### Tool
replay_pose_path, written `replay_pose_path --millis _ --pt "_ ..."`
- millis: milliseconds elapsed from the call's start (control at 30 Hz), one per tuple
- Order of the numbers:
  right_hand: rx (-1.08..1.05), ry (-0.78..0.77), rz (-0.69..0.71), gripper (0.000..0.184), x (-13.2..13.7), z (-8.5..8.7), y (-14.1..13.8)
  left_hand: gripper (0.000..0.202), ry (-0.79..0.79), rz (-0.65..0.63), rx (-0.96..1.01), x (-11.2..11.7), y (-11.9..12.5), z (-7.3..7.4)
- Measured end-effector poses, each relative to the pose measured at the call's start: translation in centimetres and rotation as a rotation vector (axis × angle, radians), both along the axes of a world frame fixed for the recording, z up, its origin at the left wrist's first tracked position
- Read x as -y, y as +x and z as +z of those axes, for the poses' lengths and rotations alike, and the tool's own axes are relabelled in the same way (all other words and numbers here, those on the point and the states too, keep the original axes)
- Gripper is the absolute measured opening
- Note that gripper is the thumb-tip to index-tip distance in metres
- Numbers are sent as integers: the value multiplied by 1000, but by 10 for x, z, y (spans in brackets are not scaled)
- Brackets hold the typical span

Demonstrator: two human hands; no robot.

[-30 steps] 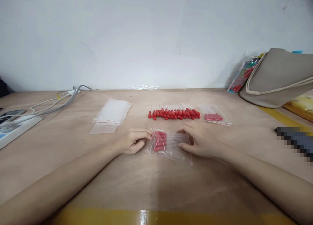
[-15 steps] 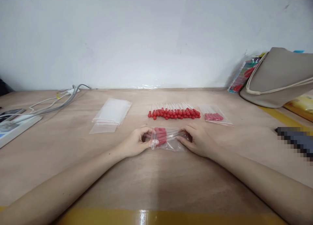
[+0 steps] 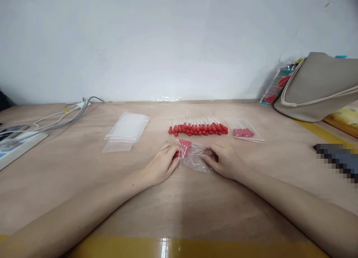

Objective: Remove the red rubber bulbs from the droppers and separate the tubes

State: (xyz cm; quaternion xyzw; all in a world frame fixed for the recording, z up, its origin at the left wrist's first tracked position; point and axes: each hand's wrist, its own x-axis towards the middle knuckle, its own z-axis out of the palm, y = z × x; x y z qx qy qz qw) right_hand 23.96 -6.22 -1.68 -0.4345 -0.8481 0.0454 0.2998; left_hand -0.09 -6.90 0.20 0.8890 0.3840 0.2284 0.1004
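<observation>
Between my hands, just above the table, is a clear zip bag with several red-headed sticks in it, heads toward the left. My left hand is closed on the bag's zip end, its fingertips at the red heads. My right hand pinches the bag's other end, where the thin pale stems lie. Beyond the bag lies a row of loose red-headed sticks, heads toward me. To its right, a filled zip bag lies flat with red-headed sticks inside.
Flat zip bags lie stacked on the left. A white power strip with cables is at far left. On the right are a beige drawstring bag, a blister package and a pixelated dark object.
My left hand has moved slightly right and closed more tightly on the zip end. The bag is now crumpled and the red heads are tilted. My right hand has barely moved.
</observation>
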Motion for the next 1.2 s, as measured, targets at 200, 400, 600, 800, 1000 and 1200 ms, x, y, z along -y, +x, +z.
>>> replay_pose_path --millis 200,400,600,800,1000,1200 --pt "1 9 31 15 -1 1 0 18 -34 8 29 -2 1 4" --pt "28 13 36 18 -1 0 2 20 -232 -58 158 -1 -2 4" --pt "15 23 10 18 -1 -1 1 34 -542 -131 527 -3 1 -4" --pt "43 8 17 16 -2 -2 3 25 -524 -60 639 -9 4 0" --pt "50 1 22 17 -2 0 5 22 -502 -17 361 -33 -53 58" --pt "51 -13 17 16 -2 0 4 29 -47 277 444 -39 -92 99"
